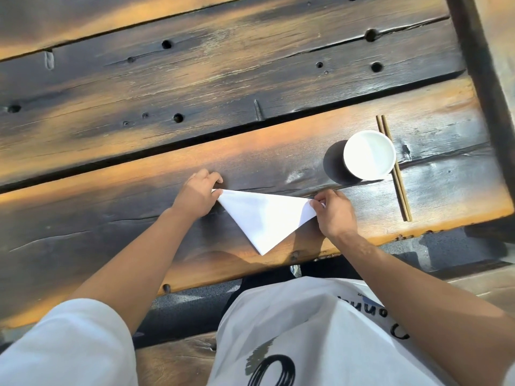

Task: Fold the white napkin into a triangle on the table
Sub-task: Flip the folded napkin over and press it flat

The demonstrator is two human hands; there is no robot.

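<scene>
Hands (266,201) on napkin (266,218) corners (triangle, flat)

Left hand (198,195), right hand (334,213) both pinching.

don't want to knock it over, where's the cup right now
In the head view the cup stands upright on the table, right of the napkin, just beyond the right hand, with the chopsticks alongside.

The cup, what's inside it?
The cup shows only a plain white inside; it looks empty, though clear liquid cannot be ruled out. The chopsticks pass behind it, partly hidden.
</scene>
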